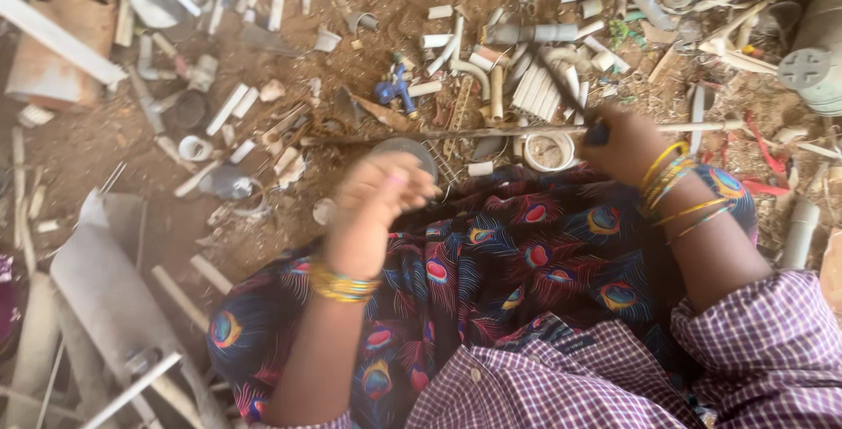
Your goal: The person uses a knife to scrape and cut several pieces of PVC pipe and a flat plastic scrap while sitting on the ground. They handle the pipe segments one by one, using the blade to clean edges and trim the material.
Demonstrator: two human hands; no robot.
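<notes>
My right hand (624, 144) has a closed grip on a dark-handled tool (574, 100), my left hand (379, 196) pinches a round grey disc (405, 150) over the scrap-strewn ground (88, 139).

No packages, labels, signs or screens anywhere among the scattered scrap on the dirt ground.

Thin dark rod (561, 87) stood tilted, gripped at its lower end; grey round disc (405, 153) sat at fingertips.
</notes>
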